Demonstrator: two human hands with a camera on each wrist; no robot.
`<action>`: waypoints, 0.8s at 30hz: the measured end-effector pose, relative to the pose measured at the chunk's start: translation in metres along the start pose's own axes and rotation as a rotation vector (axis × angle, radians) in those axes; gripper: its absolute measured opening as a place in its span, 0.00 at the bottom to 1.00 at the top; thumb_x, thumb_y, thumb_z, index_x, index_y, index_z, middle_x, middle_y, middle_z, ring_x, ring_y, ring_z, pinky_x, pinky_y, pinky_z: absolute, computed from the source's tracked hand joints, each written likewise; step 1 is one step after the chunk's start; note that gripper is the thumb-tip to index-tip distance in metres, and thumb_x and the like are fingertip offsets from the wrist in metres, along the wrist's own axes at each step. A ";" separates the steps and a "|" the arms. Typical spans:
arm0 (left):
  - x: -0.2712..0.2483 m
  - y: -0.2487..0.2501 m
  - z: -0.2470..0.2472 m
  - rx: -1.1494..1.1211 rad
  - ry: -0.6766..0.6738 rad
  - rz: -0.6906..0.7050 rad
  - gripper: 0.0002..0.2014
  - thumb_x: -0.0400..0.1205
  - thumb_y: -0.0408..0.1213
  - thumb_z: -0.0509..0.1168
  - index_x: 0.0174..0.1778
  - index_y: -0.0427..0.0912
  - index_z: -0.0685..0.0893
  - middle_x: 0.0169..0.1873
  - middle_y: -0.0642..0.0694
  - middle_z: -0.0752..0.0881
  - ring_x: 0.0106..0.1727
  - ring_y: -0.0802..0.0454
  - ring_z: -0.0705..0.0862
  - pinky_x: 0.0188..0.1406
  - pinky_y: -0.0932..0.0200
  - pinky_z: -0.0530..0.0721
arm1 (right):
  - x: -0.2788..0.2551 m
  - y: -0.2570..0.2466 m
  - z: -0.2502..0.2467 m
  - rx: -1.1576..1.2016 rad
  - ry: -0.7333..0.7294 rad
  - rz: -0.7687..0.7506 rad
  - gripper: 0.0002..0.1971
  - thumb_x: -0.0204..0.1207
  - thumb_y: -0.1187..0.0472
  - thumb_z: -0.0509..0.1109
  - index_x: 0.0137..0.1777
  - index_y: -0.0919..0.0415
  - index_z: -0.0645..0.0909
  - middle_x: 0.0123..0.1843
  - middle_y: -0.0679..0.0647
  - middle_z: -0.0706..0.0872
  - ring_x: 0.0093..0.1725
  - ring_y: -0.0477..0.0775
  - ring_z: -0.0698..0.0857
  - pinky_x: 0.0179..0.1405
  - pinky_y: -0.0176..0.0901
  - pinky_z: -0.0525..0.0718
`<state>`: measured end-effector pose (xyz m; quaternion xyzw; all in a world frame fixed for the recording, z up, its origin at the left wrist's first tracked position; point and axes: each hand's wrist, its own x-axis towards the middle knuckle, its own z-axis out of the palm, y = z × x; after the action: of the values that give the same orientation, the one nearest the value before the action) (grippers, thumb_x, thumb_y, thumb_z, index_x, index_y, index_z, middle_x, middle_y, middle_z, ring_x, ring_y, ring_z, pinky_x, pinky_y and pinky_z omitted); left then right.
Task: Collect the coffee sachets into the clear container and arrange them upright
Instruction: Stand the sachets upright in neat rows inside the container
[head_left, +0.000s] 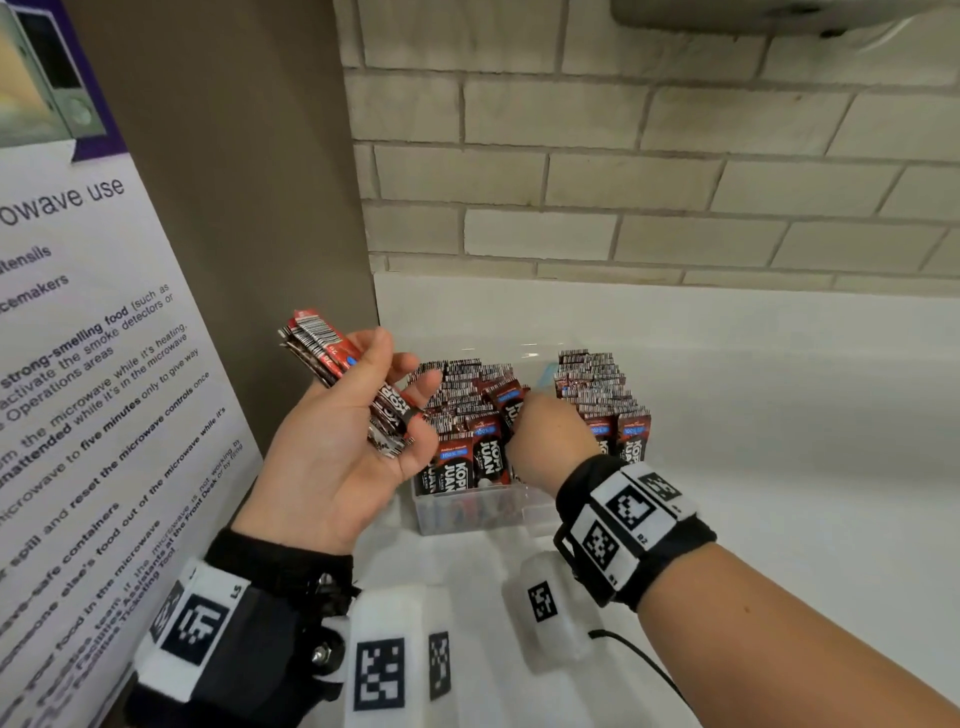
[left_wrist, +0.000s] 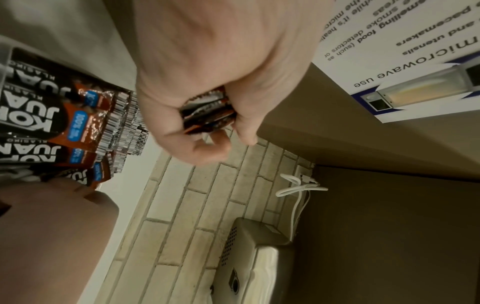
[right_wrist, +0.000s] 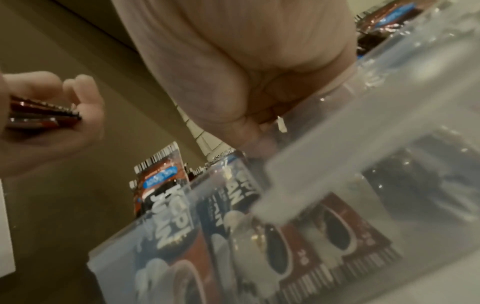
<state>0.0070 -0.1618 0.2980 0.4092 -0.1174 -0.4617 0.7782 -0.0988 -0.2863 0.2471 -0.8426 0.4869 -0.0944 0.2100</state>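
A clear container stands on the white counter, packed with upright red-and-black coffee sachets in a left group and a right row. My left hand is raised to the left of it, palm up. Thumb and curled fingers grip a stack of sachets, also seen in the left wrist view. My right hand reaches down between the two groups, its fingers hidden among the packets. In the right wrist view the right hand's palm sits against the container wall.
A brown side panel carrying a microwave-use poster stands close on the left. A brick wall runs behind the counter. A metallic appliance and a white cable hang overhead.
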 end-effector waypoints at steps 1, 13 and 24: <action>0.000 0.001 0.001 -0.010 0.005 -0.006 0.04 0.68 0.44 0.71 0.34 0.54 0.82 0.32 0.51 0.86 0.35 0.54 0.88 0.15 0.66 0.75 | -0.002 -0.001 0.000 -0.002 -0.002 -0.002 0.11 0.78 0.71 0.59 0.59 0.70 0.74 0.57 0.64 0.84 0.56 0.63 0.84 0.44 0.42 0.76; 0.000 -0.007 -0.002 0.029 0.028 -0.049 0.07 0.65 0.44 0.74 0.35 0.52 0.82 0.33 0.51 0.85 0.33 0.55 0.86 0.17 0.65 0.76 | -0.004 -0.005 -0.001 0.187 -0.088 0.108 0.27 0.77 0.73 0.60 0.74 0.76 0.55 0.38 0.55 0.74 0.33 0.49 0.76 0.28 0.34 0.72; -0.003 -0.012 -0.008 0.042 -0.088 -0.180 0.11 0.83 0.33 0.59 0.55 0.42 0.85 0.46 0.44 0.91 0.42 0.47 0.91 0.19 0.61 0.81 | -0.018 -0.007 -0.018 0.159 -0.177 0.030 0.03 0.78 0.71 0.59 0.44 0.67 0.67 0.36 0.54 0.73 0.32 0.51 0.74 0.16 0.30 0.65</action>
<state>0.0025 -0.1582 0.2844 0.4138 -0.1240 -0.5447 0.7188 -0.1092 -0.2732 0.2673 -0.8209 0.4702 -0.0547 0.3195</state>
